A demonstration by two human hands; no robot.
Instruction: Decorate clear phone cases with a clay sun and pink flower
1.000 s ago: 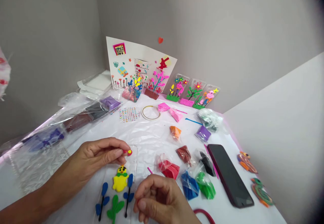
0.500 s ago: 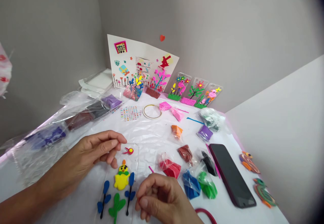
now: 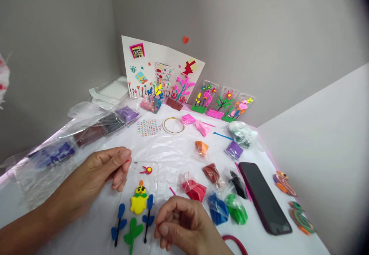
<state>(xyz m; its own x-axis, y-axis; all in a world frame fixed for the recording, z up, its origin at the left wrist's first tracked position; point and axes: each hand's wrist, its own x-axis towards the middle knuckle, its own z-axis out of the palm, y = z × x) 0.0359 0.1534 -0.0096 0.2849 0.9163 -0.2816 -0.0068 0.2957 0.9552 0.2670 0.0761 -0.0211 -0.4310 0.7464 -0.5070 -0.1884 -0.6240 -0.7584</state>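
Note:
My left hand is closed in a pinch above the upper left of a clear phone case; a small red bit of clay shows at its fingertips. Low on the right of the case, my right hand has thumb and forefinger pressed together, with a speck of red between them. On the case are a yellow clay chick, a red flower with a yellow middle, a green plant and two blue-leaved stems.
Wrapped clay in red, blue, green and other colours lies to the right. Beyond it is a dark phone. Decorated cases lean at the back near a gem sheet and a bangle. Plastic bags cover the left.
My left hand has drawn back left from the red flower, its fingers now pinched around a red bit. My right hand stays in nearly the same place.

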